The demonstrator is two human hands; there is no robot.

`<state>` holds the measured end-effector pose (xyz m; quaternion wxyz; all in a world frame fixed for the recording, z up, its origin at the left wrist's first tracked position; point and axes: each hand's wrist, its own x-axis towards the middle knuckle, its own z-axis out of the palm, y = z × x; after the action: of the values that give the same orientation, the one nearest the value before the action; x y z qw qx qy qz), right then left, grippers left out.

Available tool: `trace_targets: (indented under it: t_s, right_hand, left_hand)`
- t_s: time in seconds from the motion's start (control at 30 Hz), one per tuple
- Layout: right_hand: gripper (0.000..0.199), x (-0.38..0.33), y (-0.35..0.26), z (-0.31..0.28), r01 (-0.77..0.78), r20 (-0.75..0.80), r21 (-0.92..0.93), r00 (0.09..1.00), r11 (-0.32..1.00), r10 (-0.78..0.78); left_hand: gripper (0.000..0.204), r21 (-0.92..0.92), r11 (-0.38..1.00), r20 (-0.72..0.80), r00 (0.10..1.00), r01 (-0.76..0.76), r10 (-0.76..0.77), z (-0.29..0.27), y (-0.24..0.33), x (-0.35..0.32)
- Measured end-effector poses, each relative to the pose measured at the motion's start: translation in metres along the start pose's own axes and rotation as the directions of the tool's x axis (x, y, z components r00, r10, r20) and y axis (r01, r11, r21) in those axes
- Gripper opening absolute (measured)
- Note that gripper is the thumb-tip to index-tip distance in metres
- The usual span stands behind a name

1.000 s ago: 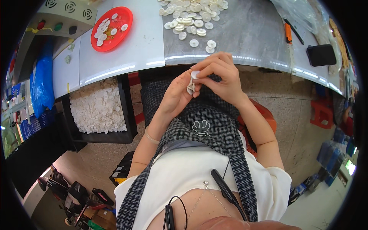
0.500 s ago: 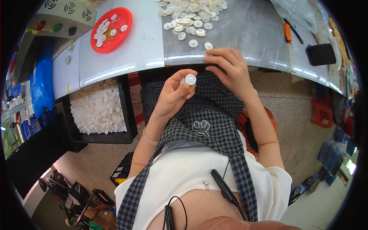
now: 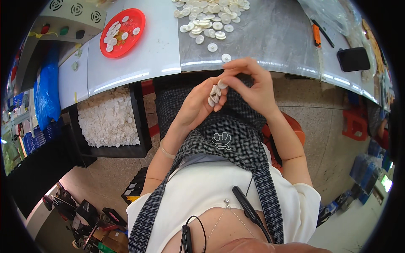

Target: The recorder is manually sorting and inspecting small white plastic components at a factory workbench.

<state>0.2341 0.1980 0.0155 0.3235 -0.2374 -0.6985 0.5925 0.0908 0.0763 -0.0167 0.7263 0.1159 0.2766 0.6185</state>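
My left hand is closed around several small white plastic discs, held in front of the apron just off the table's edge. Thumb and fingers of my right hand pinch another white disc against the top of that bunch, so the two hands meet. Beyond my right fingertips, one loose disc lies near the table edge with a small raised centre. Farther back spreads a heap of the same discs.
On the left, a red plate carries several discs. Below it stands a black crate full of white pieces. A phone, an orange cutter and a black pen lie at right. A grey machine stands far left.
My right hand has moved in from the table edge to my left hand, now with a disc in its fingers. My left hand has turned, showing the discs edge-on. A loose disc shifted slightly nearer.
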Motion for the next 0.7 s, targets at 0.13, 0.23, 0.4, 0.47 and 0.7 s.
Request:
trace_targets:
  t_s: [0.13, 0.23, 0.4, 0.47, 0.7]
  right_hand:
    - [0.017, 0.002, -0.004, 0.0, 0.195, 0.138, -0.363, 0.978, 0.911, -0.155]
    - [0.018, 0.012, 0.013, -0.006, 0.278, 0.04, -0.522, 0.952, 0.807, -0.302]
    - [0.02, 0.015, 0.026, -0.012, 0.411, 0.164, -0.667, 0.895, 0.622, -0.415]
    - [0.02, 0.01, 0.033, -0.014, 0.431, 0.188, -0.639, 0.89, 0.636, -0.415]
    - [0.017, 0.008, 0.028, -0.012, 0.304, 0.106, -0.462, 0.952, 0.833, -0.288]
  left_hand:
    - [0.047, 0.025, 0.999, 0.124, 0.992, -0.04, 0.037, -0.009, -0.006, 0.001]
    - [0.045, -0.054, 0.999, 0.101, 0.995, -0.008, 0.013, -0.009, -0.003, -0.001]
    - [0.044, -0.092, 0.996, 0.083, 0.996, -0.018, 0.026, -0.008, -0.002, -0.005]
    - [0.044, -0.113, 0.993, 0.077, 0.997, -0.013, 0.022, -0.009, -0.003, -0.004]
    - [0.04, -0.119, 0.992, 0.067, 0.996, -0.047, 0.055, -0.008, -0.003, -0.005]
